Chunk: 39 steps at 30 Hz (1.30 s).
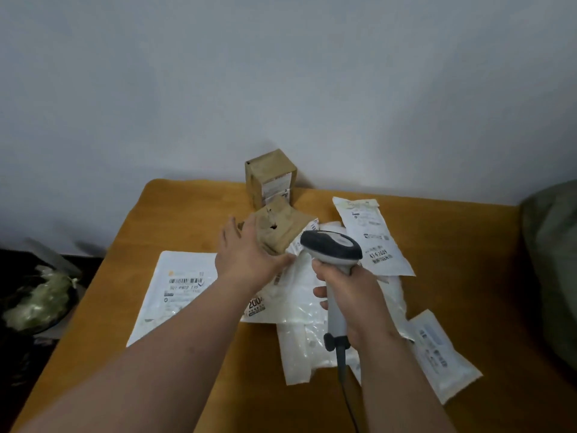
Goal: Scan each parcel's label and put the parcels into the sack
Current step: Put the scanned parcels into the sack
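Main risk: the small brown paper-wrapped parcel (282, 229) sits tilted on top of the loose heap of white plastic mailer bags (307, 295), w/ its label apparently facing away from the grey handheld barcode scanner (332, 248), so a scan could miss or catch a neighbouring barcode instead, e.g. the flat white mailer w/ printed barcode (178, 285) just left of the pile. The slick bags could also slide off the mustard-yellow desk (175, 214) if the parcel gets dragged rather than lifted. The scanner cord (346, 382) trails over the bags and may snag them. Left hand (246, 254) is spread open, palm against the near-left side of the brown parcel, touching but not yet closed round it, so its grip is released. Right hand (352, 295) is clenched on the scanner handle, head pointing fwd just right of the parcel. A taller brown box (270, 178) stands upright behind, by the wall. The dark green sack (552, 260) is at the far right edge, well apart from the parcel.
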### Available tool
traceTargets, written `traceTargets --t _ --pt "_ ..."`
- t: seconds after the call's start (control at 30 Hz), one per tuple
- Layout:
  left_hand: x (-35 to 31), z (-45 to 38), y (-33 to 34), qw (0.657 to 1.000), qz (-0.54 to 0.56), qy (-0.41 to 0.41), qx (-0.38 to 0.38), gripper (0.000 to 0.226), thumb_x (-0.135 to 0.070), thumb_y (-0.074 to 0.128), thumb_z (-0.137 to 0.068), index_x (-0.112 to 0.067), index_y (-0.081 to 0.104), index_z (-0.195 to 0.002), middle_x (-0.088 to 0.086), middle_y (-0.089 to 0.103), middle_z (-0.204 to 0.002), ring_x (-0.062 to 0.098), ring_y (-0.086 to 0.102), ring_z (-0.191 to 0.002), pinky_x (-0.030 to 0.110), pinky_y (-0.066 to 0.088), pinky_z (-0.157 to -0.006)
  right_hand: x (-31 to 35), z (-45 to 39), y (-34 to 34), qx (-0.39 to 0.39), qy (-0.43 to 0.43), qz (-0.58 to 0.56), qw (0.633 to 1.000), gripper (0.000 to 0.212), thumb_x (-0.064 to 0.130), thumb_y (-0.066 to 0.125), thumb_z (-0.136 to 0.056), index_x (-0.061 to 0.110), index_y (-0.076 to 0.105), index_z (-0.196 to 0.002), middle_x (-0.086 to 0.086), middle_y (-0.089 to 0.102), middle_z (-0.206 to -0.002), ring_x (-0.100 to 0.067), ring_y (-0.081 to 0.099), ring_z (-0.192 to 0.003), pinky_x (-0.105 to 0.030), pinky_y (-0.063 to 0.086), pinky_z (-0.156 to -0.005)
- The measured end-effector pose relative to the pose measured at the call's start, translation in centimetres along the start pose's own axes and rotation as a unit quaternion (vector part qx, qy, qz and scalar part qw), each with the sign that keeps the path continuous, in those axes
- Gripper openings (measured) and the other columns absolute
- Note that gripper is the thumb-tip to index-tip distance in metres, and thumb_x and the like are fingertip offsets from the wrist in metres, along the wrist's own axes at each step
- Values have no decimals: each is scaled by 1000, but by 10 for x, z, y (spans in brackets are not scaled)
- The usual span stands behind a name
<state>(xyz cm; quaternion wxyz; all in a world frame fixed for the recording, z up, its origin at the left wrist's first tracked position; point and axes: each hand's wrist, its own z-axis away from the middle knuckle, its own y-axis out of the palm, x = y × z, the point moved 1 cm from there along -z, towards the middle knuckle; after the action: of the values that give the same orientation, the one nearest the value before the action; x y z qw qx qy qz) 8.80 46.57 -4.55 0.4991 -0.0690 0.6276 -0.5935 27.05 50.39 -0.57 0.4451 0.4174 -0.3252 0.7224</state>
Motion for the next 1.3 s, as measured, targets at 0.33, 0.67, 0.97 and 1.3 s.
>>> traceTargets --t 0.33,0.67,0.97,1.3 --pt "9 -44 24 996 -60 55 26 104 -73 79 -54 -36 30 -138 7 16 -161 35 17 -145 53 27 -114 -27 -12 10 -74 40 -16 996 15 32 77 -85 29 67 -94 21 73 -78 0 71 -70 -31 50 -69" --pt "19 43 -18 800 569 -128 138 108 -39 89 -47 -29 36 -140 0 67 -120 13 75 -89 25 57 -71 3 40 -5 -17 8 -82 996 13 25 79 -82 21 74 -94 -5 76 -87 -13 69 -61 -35 53 -65" --pt "8 171 -51 755 645 -94 76 104 -30 84 -59 -24 33 -150 6 65 -130 23 66 -114 45 46 -108 36 144 -45 108 -85 -34 990 5 25 76 -84 23 77 -80 -14 71 -83 -19 64 -64 -39 51 -65" --pt "-18 275 -63 766 642 -24 2 105 -31 84 -57 -24 34 -149 6 65 -128 18 70 -104 27 52 -78 49 236 -96 136 -150 -17 979 13 24 78 -84 13 73 -79 -11 68 -71 -20 63 -60 -39 47 -66"
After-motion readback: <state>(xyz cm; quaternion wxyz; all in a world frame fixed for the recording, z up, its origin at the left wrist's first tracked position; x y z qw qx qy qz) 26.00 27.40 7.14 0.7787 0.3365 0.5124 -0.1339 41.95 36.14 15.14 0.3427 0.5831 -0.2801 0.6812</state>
